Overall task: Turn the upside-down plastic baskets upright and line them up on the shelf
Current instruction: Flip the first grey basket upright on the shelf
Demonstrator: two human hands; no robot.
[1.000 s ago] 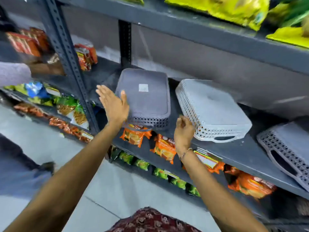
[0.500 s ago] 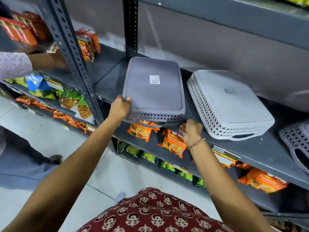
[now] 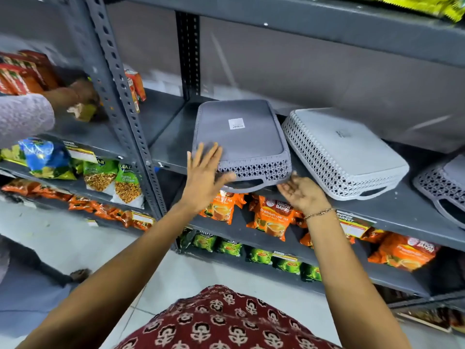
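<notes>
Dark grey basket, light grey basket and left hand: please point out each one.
Dark grey basket [image 3: 239,132]: head view, on its flat upturned bottom.
Light grey basket [image 3: 344,149]: head view, on its upturned bottom.
Left hand [image 3: 205,176]: head view, on its back.

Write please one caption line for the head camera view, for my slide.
Both open hands, left hand and right hand, reach the upside-down dark grey basket beside a light grey basket.
</notes>
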